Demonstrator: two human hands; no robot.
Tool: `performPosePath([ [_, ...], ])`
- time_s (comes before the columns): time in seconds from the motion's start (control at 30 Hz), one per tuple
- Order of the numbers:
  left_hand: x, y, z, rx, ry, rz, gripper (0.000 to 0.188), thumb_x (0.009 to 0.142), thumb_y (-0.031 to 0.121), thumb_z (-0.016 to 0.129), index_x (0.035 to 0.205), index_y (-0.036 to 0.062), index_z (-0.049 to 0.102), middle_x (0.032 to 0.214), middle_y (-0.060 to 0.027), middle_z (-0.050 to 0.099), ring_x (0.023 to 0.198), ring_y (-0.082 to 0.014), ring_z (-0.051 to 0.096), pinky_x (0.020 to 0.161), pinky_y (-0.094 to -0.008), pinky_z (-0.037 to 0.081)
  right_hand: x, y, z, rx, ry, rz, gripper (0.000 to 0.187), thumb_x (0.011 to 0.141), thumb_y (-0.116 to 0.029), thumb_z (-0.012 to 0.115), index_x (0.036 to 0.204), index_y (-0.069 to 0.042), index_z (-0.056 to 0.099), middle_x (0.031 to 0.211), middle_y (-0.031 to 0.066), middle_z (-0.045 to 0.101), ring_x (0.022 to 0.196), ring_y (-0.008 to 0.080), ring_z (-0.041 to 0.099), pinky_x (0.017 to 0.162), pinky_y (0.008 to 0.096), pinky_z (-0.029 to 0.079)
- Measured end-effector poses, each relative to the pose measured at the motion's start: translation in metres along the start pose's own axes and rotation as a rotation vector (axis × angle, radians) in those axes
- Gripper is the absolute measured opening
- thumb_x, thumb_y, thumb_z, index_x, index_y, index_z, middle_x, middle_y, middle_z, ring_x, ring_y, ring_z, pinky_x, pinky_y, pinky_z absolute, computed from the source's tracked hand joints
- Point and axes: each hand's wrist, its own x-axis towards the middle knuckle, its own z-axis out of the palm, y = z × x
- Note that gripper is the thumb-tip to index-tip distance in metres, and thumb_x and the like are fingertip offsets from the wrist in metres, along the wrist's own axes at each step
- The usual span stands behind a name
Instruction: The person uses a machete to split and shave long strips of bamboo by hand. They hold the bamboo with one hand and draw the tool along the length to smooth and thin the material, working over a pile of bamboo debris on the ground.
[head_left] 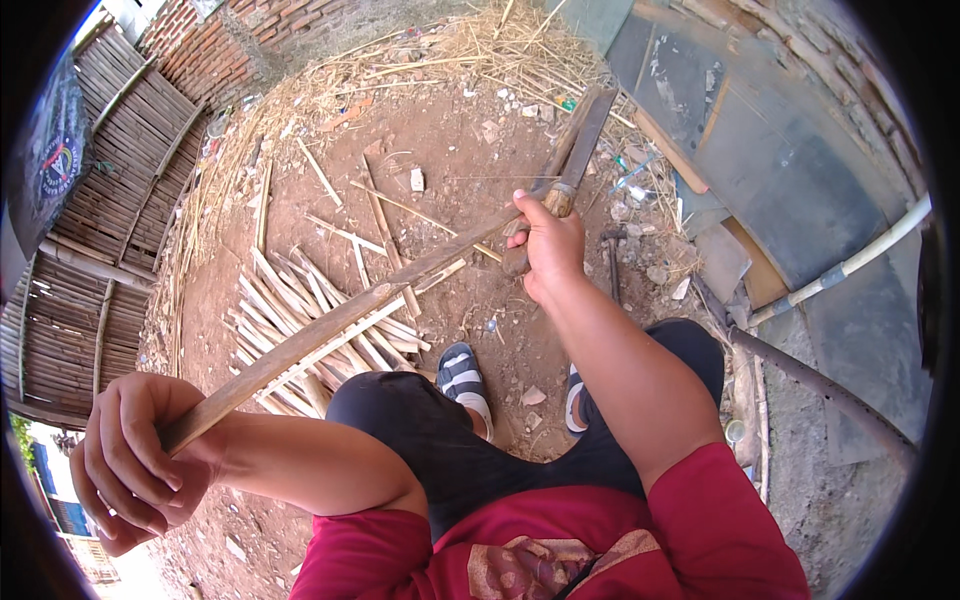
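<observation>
A long brown bamboo strip (345, 318) runs slantwise across my front, from the lower left up to the right. My left hand (140, 462) is curled around its near end, with the fingers bent over it. My right hand (552, 245) is closed on the wooden handle of a machete (590, 140), the dark blade pointing up and away. The strip passes at the thumb of that hand and lies alongside the blade; whether the two touch there I cannot tell. Below the strip, a pile of pale split bamboo pieces (300, 325) rests on the dirt, partly hidden by it.
A hammer (613, 265) lies on the ground right of my right hand. Loose sticks (385, 220) and straw (440, 60) are scattered ahead. Dark panels (790, 150) and a pale pole (850, 262) stand at the right. A bamboo-slat wall (135, 170) borders the left, brickwork (200, 50) the back.
</observation>
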Motion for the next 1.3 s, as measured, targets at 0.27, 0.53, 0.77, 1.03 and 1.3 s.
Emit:
performPosePath([
  [0.27,-0.007,-0.003,-0.033,0.079,-0.008,-0.191,0.023,0.081,0.020,0.079,0.099,0.0163,0.065,0.094,0.0035,0.064,0.092,-0.0153,0.064,0.082,-0.0341,0.048,0.031,-0.063,-0.008,0.237,0.070,-0.020,0.012,0.090,-0.004,0.070,0.094,0.000,0.059,0.076,0.0053,0.060,0.055,0.0120,0.051,0.053,0.0298,0.048],
  [0.53,-0.059,-0.026,-0.155,0.433,0.206,-0.567,0.065,0.079,0.013,0.080,0.138,0.0079,0.052,0.132,-0.0117,0.059,0.124,-0.0310,0.059,0.111,-0.0475,0.043,0.063,-0.122,-0.063,0.395,0.096,-0.251,0.009,0.088,-0.002,0.071,0.096,0.002,0.068,0.077,0.0027,0.060,0.060,0.0110,0.052,0.060,0.0313,0.053],
  [0.77,-0.070,-0.079,-0.146,1.198,0.183,-1.189,0.056,0.084,0.010,0.080,0.133,0.0038,0.054,0.121,-0.0091,0.061,0.110,-0.0221,0.062,0.096,-0.0376,0.050,0.068,-0.141,-0.084,0.368,0.213,-0.445,0.018,0.086,0.001,0.073,0.100,0.000,0.062,0.087,0.0072,0.066,0.064,0.0134,0.057,0.056,0.0286,0.052],
  [1.03,-0.069,-0.162,-0.053,1.928,-0.550,-0.626,0.056,0.066,0.029,0.092,0.110,0.0052,0.066,0.120,-0.0127,0.066,0.113,-0.0355,0.061,0.101,-0.0452,0.044,0.058,-0.139,-0.078,0.335,0.181,-0.559,0.028,0.086,0.002,0.073,0.106,-0.004,0.055,0.096,0.0062,0.064,0.074,0.0132,0.060,0.052,0.0271,0.049],
  [1.3,-0.081,-0.198,-0.007,1.817,-0.640,-0.521,0.040,0.076,0.017,0.084,0.109,0.0066,0.065,0.100,-0.0129,0.068,0.091,-0.0325,0.066,0.080,-0.0424,0.050,0.024,-0.139,-0.065,0.262,0.078,-0.570,0.024,0.088,-0.001,0.073,0.103,-0.006,0.054,0.094,0.0051,0.065,0.067,0.0103,0.058,0.057,0.0263,0.050],
])
